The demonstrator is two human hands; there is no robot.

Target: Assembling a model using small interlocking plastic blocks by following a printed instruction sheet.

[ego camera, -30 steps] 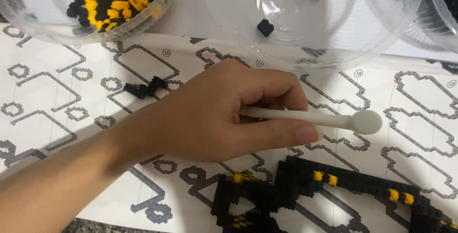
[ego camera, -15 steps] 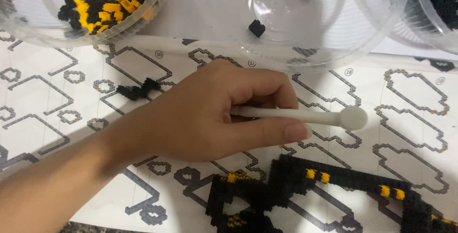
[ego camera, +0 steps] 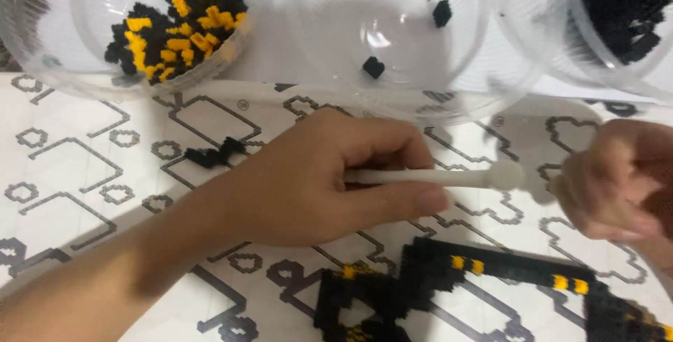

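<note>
Now the left hand (ego camera: 329, 174) grips a white stick (ego camera: 434, 176); the blurred right hand's (ego camera: 617, 181) grasp is unclear.

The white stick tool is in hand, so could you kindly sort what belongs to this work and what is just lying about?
In use:
- left hand gripping the white stick tool
- right hand, blurred, by the tool's round tip
- black-and-yellow brick model
- printed instruction sheet

Lying about:
- bowl of black and yellow bricks
- nearly empty clear bowl
- bowl of black bricks
- small black brick cluster

The left hand (ego camera: 315, 177) lay knuckles-up, fingers curled closed, forearm stretched leftward, while the blurred right hand (ego camera: 613, 177) hovered half-curled opposite.
</note>
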